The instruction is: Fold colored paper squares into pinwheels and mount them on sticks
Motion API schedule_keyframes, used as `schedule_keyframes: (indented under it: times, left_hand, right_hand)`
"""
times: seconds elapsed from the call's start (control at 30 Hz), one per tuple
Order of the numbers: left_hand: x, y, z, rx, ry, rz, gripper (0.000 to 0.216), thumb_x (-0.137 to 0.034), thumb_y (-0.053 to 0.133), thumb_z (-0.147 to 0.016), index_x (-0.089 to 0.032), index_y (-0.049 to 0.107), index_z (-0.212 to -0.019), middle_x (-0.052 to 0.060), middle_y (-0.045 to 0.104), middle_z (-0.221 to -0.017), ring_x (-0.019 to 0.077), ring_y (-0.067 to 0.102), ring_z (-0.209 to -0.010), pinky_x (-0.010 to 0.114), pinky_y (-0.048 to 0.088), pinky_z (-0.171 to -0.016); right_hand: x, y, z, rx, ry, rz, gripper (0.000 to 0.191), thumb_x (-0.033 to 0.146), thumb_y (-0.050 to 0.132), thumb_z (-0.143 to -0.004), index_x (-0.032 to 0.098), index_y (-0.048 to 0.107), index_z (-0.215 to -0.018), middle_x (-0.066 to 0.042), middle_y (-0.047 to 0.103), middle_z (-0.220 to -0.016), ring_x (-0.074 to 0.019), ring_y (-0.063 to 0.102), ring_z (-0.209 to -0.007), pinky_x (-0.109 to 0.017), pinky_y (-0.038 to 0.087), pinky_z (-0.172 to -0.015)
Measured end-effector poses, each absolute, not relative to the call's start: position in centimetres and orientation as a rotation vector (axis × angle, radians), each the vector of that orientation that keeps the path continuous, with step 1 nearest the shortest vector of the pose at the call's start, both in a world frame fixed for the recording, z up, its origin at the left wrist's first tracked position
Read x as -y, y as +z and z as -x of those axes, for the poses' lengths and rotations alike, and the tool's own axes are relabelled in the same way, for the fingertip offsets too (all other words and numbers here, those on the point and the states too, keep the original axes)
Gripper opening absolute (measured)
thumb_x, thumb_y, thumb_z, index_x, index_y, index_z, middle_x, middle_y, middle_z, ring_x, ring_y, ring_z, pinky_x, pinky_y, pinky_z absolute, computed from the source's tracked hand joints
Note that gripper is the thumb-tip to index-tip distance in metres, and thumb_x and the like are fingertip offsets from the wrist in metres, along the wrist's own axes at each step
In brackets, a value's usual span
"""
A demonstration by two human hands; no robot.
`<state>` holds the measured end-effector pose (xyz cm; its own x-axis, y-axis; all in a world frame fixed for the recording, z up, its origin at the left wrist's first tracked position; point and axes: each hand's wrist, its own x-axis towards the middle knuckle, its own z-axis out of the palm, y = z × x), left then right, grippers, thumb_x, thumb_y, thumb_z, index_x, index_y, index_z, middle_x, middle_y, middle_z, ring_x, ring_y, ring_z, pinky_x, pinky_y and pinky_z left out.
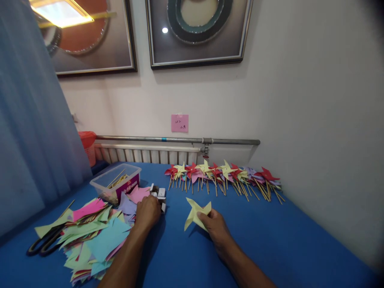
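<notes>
My right hand [217, 230] pinches a pale yellow paper pinwheel [195, 211] between thumb and fingers, above the blue tabletop. The pinwheel's blades are folded in and no stick shows on it. My left hand [148, 212] is lowered by some small white boxes [161, 193], its fingers bent down at a dark open one. The fingertips are hidden, so what they pinch cannot be seen. Pink paper [139, 194] and lilac paper [127, 206] lie just left of that hand. A heap of cut coloured paper [106, 240] spreads left of my left forearm.
Finished pinwheels on sticks [216, 174] lie in a row along the table's back. A clear plastic tub [115, 180] with thin sticks stands behind the paper heap. Black-handled scissors [46, 242] lie at the left. Behind are a radiator [144, 154] and a metal pipe [180, 140].
</notes>
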<state>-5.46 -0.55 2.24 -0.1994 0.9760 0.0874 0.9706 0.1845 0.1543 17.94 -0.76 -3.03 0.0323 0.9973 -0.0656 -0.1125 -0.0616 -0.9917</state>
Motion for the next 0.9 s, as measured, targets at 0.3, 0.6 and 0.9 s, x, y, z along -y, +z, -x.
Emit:
schedule_keyframes:
  times: [0.3, 0.6, 0.9]
  left_hand:
    - [0.7, 2.5, 5.5, -2.464, 0.703, -1.983, 0.024, -0.026, 0.043, -0.100, -0.020, 0.066, -0.097, 0.011, 0.069, -0.109, 0.0236, 0.062, -0.104, 0.032, 0.043, -0.085]
    - [1.0, 1.9, 3.4, -2.101, 0.764, -1.995, 0.012, -0.024, 0.057, -0.093, -0.020, 0.067, -0.088, 0.004, 0.075, -0.091, 0.0179, 0.067, -0.087, 0.028, 0.037, -0.072]
    - [2.1, 0.5, 0.6, -1.956, 0.353, -2.109, 0.015, -0.026, 0.061, -0.082, -0.023, 0.076, -0.083, 0.008, 0.078, -0.094, 0.0251, 0.070, -0.095, 0.031, 0.042, -0.073]
  right_hand:
    - [1.2, -2.4, -17.9, 1.108, 1.249, 1.182, 0.044, 0.047, 0.075, -0.064, 0.015, 0.074, -0.094, -0.006, 0.077, -0.081, -0.0230, 0.067, -0.070, -0.030, 0.048, -0.063]
    - [0.6, -3.2, -17.9, 1.069, 1.239, 1.205, 0.042, 0.047, 0.075, -0.064, 0.016, 0.072, -0.093, -0.005, 0.076, -0.079, -0.0215, 0.064, -0.066, -0.029, 0.047, -0.060]
    - [1.0, -2.7, -18.1, 1.104, 1.256, 1.166, 0.037, 0.043, 0.074, -0.067, 0.016, 0.072, -0.093, -0.004, 0.076, -0.080, -0.0224, 0.066, -0.070, -0.030, 0.050, -0.065]
